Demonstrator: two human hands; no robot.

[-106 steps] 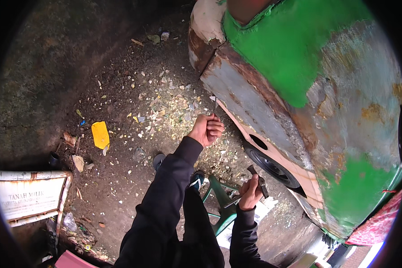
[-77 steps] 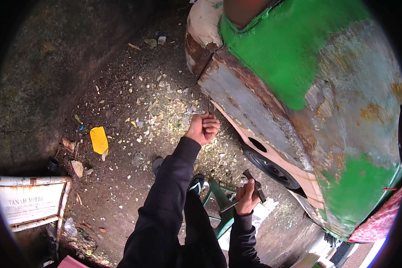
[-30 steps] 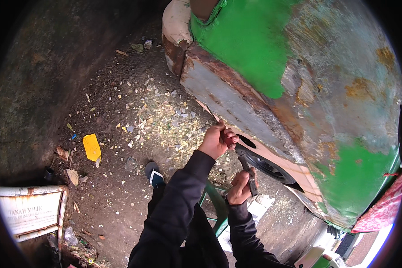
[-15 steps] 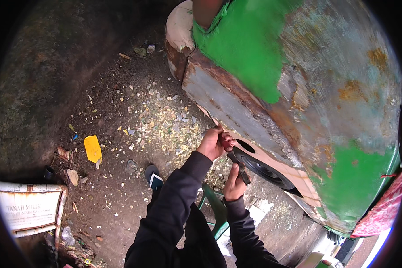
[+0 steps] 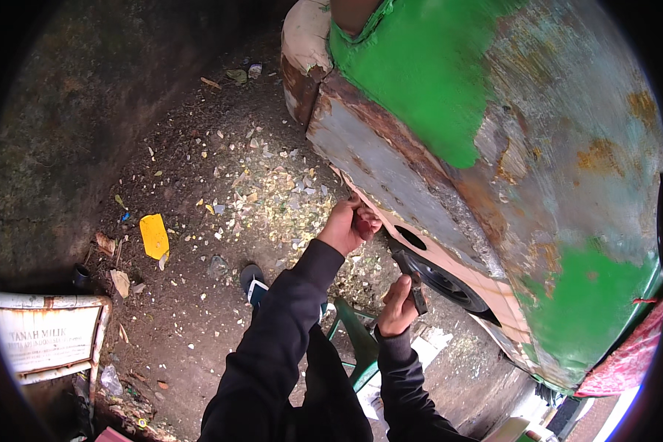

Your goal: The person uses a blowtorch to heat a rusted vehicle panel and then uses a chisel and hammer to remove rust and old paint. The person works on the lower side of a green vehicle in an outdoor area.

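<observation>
My left hand (image 5: 346, 227) is closed around a tool with a red handle (image 5: 365, 225), beside the beige lower edge (image 5: 379, 210) of a vehicle body; its working end is not clearly visible. Lower and to the right, my right hand (image 5: 396, 308) grips a hammer (image 5: 418, 295) with a dark, bar-like head, near the black wheel (image 5: 442, 281). The hammer is apart from the red-handled tool. Above both hands, the body panel (image 5: 552, 132) carries green paint, bare grey metal and rust patches.
Pale chips and flakes (image 5: 272, 188) litter the dirt floor. A yellow piece (image 5: 154, 236) lies to the left, above a rusty white sign frame (image 5: 48, 335). Between my arms stands a green stool (image 5: 357, 342). A dark wall (image 5: 66, 147) rises at far left.
My hands have moved apart: the right, with the hammer, went right and down, away from the red-handled tool. My left hand shifted slightly left, and the view moved a little.
</observation>
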